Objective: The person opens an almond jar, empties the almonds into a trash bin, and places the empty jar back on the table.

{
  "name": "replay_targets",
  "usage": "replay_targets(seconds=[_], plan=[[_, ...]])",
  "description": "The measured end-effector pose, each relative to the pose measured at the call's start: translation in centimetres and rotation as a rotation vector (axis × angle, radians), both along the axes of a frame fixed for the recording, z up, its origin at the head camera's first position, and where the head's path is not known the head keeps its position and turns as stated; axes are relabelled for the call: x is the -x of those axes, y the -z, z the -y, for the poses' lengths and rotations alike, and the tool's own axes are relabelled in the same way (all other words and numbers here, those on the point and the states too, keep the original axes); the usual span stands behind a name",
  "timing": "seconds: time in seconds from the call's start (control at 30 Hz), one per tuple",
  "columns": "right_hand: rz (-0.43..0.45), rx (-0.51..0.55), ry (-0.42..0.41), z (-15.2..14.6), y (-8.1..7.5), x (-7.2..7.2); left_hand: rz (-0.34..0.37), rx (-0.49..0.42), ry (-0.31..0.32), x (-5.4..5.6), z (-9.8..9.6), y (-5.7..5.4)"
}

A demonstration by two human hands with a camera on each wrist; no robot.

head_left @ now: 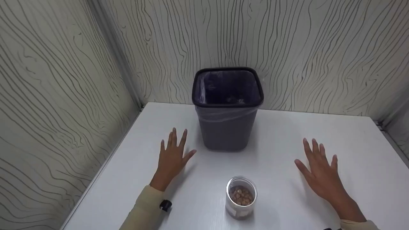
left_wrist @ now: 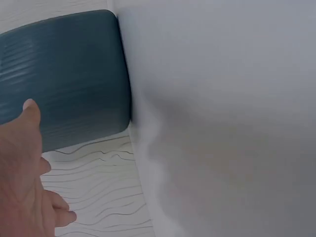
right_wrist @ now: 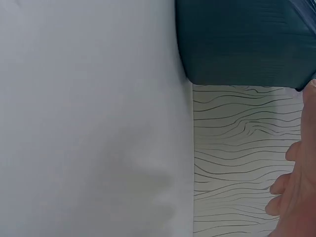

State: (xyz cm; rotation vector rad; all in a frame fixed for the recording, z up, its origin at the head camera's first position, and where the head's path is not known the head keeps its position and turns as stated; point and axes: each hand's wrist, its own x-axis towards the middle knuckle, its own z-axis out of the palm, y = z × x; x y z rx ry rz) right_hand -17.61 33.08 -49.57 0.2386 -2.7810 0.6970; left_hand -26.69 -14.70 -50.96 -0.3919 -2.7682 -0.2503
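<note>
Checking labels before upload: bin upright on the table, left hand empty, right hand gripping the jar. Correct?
No: the right hand holds nothing and is apart from the jar, as the head view shows. The upright bin on the table and the empty left hand stand as stated.

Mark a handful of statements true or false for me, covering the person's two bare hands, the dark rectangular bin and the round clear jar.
1. The bare left hand and bare right hand both hold nothing. True.
2. The round clear jar contains small brown pieces. True.
3. The jar stands to the left of both hands. False: it stands between them.
4. The dark rectangular plastic bin stands upright on the white table. True.
5. The bin is nearer the person than the jar. False: the jar is nearer.
6. The bin is unlined. False: a thin plastic bag lines it and folds over its rim.
</note>
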Motion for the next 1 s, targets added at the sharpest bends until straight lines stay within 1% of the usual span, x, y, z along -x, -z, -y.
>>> replay_targets(seconds=[0.13, 0.3, 0.6, 0.8, 1.0], plan=[[-0.015, 0.033, -0.022, 0.8, -0.5, -0.8, -0.008, 0.001, 0.024, -0.4, -1.0, -0.4], [-0.028, 0.03, -0.04, 2.1, -0.6, -1.7, -0.033, 0.01, 0.053, -1.5, -1.9, -0.6], [-0.014, 0.047, -0.073, 3.8, 0.0, -2.6, -0.086, 0.043, 0.087, -3.2, -2.9, -1.1], [-0.023, 0.062, -0.089, 4.6, 0.6, -2.9, -0.095, 0.068, 0.098, -4.3, -3.6, -1.7], [-0.003, 0.089, -0.09, 5.1, 1.5, -3.2, -0.101, 0.114, 0.123, -5.6, -4.4, -2.3]])
